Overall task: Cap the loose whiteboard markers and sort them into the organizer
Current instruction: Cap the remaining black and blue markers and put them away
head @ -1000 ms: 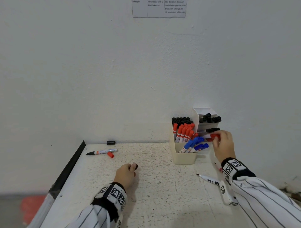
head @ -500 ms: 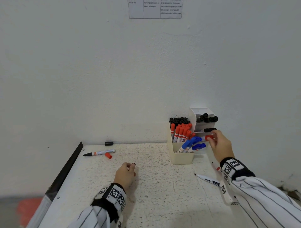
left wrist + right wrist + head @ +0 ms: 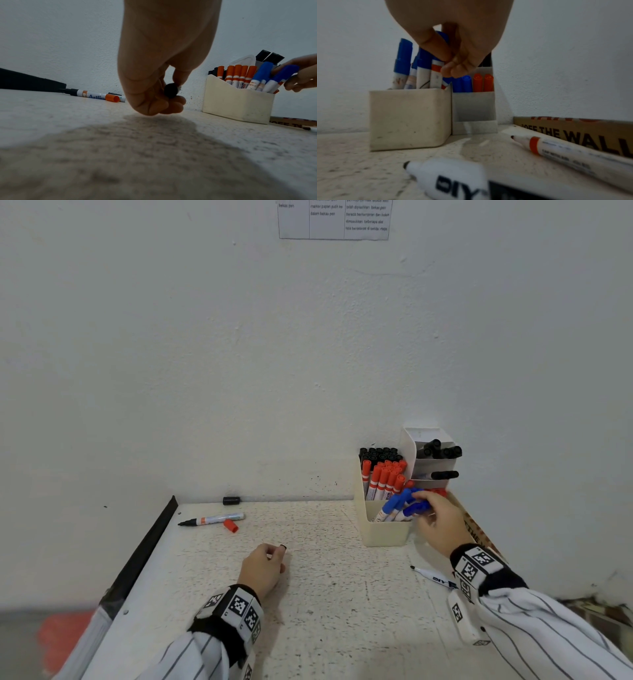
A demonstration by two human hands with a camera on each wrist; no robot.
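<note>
My left hand [image 3: 279,553] rests on the table and pinches a black cap [image 3: 170,90] between thumb and fingers. My right hand [image 3: 423,508] is at the front of the cream organizer box [image 3: 383,530], its fingers curled round a blue-capped marker [image 3: 288,69] that stands among the blue markers [image 3: 394,505]. Red and black markers fill the box behind them. Beside it, a grey tiered holder [image 3: 433,463] has black markers in its upper tiers and red caps in its lowest tier. An uncapped black DIY marker [image 3: 433,577] lies under my right wrist, next to an uncapped red marker [image 3: 573,152].
At the far left lie an uncapped marker [image 3: 212,519], an orange cap [image 3: 231,525] and a black cap [image 3: 231,500] by the wall. A cardboard strip [image 3: 573,128] runs along the right wall. A black bar [image 3: 150,546] edges the table's left side.
My right hand held a red-capped marker at the grey holder's lowest tier. It has let go of it and moved down and left to the blue markers. The left hand stayed put.
</note>
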